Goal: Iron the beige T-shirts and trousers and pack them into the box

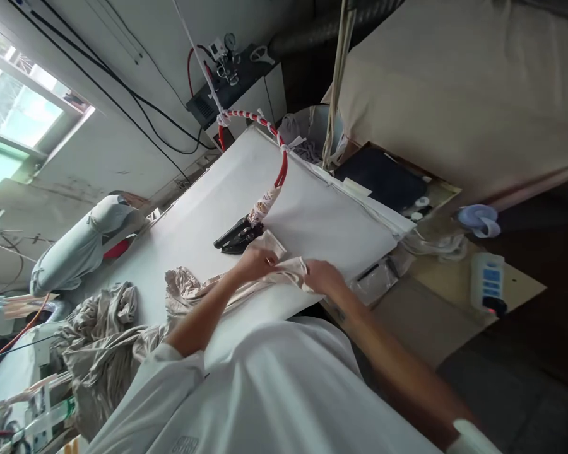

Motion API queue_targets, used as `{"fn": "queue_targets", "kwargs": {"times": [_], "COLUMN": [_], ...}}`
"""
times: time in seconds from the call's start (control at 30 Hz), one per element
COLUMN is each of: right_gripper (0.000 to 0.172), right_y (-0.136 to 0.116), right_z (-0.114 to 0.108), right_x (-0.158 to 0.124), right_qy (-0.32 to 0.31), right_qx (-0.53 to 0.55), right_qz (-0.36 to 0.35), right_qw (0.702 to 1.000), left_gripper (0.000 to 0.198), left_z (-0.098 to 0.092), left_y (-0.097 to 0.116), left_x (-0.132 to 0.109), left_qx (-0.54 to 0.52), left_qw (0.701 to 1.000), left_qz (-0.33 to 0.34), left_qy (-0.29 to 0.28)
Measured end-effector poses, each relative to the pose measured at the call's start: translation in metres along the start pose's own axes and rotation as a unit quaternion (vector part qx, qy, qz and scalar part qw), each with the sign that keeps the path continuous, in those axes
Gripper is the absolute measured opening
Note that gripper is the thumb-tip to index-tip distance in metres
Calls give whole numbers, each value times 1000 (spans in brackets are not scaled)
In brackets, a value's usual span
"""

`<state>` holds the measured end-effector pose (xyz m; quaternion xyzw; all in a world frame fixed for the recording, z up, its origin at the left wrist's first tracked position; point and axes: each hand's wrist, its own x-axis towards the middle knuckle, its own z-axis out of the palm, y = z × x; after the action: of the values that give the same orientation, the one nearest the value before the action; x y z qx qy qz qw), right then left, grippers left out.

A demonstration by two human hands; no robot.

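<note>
Both my hands grip a beige garment [291,268] stretched between them, just above the front of the white table. My left hand [258,261] pinches one part, with a pale flap of cloth standing up beyond its fingers. The other end is held by my right hand [322,276], fingers closed round the edge. Past my left forearm the cloth trails to a crumpled bunch [182,287] on the table. A black steam iron [239,236] lies just beyond my left hand, its red hose wrapped in white cloth and tied to a hanging cord.
A heap of beige garments [101,340] hangs over the table's left side. Behind it lies a padded sleeve form [82,239]. At right are a power strip [488,280], a tape roll [478,217] and a dark tray [383,176]. A machine with a gauge [239,94] stands beyond the table [189,214].
</note>
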<state>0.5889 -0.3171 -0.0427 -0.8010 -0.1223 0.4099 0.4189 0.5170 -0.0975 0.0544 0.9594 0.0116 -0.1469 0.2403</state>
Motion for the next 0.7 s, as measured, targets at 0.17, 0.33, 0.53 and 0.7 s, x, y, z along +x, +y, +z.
{"fn": "queue_targets", "kwargs": {"times": [0.17, 0.33, 0.53, 0.7], "right_gripper": [47, 20, 23, 40], "right_y": [4, -34, -28, -5], "right_z": [-18, 0, 5, 9], "right_x": [10, 57, 22, 5], "right_qy": [-4, 36, -17, -125], "right_qx": [196, 110, -93, 30], "right_qz": [-42, -87, -234, -171], "right_qw": [980, 990, 968, 977], "left_gripper": [43, 26, 19, 19], "left_z": [43, -47, -140, -113], "left_y": [22, 3, -1, -8], "left_x": [-33, -40, -32, 12], "left_qx": [-33, -182, -295, -49], "left_qw": [999, 957, 937, 979], "left_qz": [-14, -127, -123, -173], "left_qy": [32, 184, 140, 92]}}
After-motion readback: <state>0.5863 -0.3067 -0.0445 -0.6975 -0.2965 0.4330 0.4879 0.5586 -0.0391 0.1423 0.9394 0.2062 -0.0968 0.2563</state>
